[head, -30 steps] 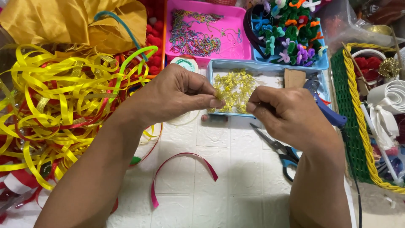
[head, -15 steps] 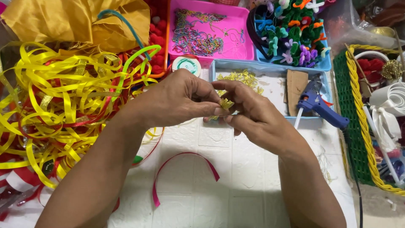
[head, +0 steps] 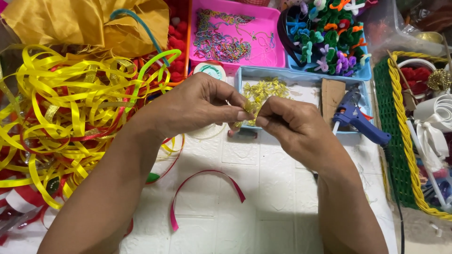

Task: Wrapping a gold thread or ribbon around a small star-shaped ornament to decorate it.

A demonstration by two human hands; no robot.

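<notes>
1. Left hand (head: 200, 106): fingers pinched on a small gold bow (head: 249, 109), gripping it from the left, thumb and forefinger closed on it.
2. Right hand (head: 294, 124): also pinched on the same gold bow from the right; fingertips of both hands touch at the bow.
3. Gold bow sits mid-air between the two hands, above the counter (head: 263, 202) centre, just in front of the near rim of the light blue tray (head: 292, 75).
4. Light blue tray holds a pile of more gold bows (head: 263, 89), a cardboard piece (head: 332, 94) and a blue glue gun (head: 360, 120), whose handle overhangs the tray's right end.
5. Pink tray (head: 275, 42) at the counter's far edge, with bead chains (head: 221, 37) inside.
6. Far right of it: blue tray of coloured pipe-cleaner flowers (head: 329, 37).
7. Left side of counter: tangle of yellow ribbon (head: 61, 117), gold fabric (head: 70, 21) behind it.
8. Pink ribbon strip (head: 207, 176) arched on the counter, near edge, under the forearms.
9. Right edge: green basket (head: 398, 141) with yellow rope rim.
10. Small dark red stick-like item (head: 242, 134) lies under the hands; kind unclear.
</notes>
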